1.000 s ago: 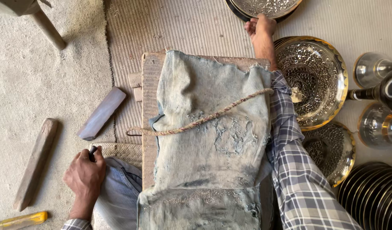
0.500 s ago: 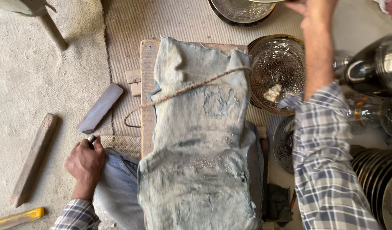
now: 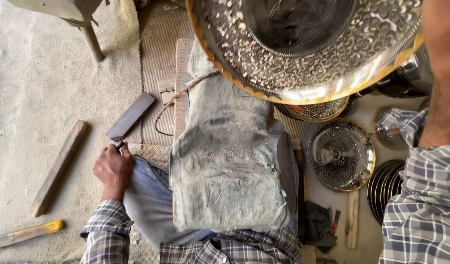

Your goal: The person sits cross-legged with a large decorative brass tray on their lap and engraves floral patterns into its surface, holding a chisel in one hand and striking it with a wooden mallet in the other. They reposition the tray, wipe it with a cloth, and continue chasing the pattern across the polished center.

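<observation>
Lifted since earlier: big embossed gold-rimmed metal tray [image 3: 303, 49] now fills 12–1 o'clock, above the denim-covered board [image 3: 230, 161]. Right hand out of frame, grip can't tell; forearm at 3 o'clock. Left hand [image 3: 112, 168], 9 o'clock, closed on small dark tool [image 3: 119, 144].

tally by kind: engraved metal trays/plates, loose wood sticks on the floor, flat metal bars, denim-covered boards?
Engraved metal trays: 3, the large raised tray, one partly hidden under it, one flat on the floor
Stack of dark plates: 1, plates too tight to count
Wooden sticks: 3
Flat metal bar: 1
Denim-covered board: 1
Total: 9
</observation>
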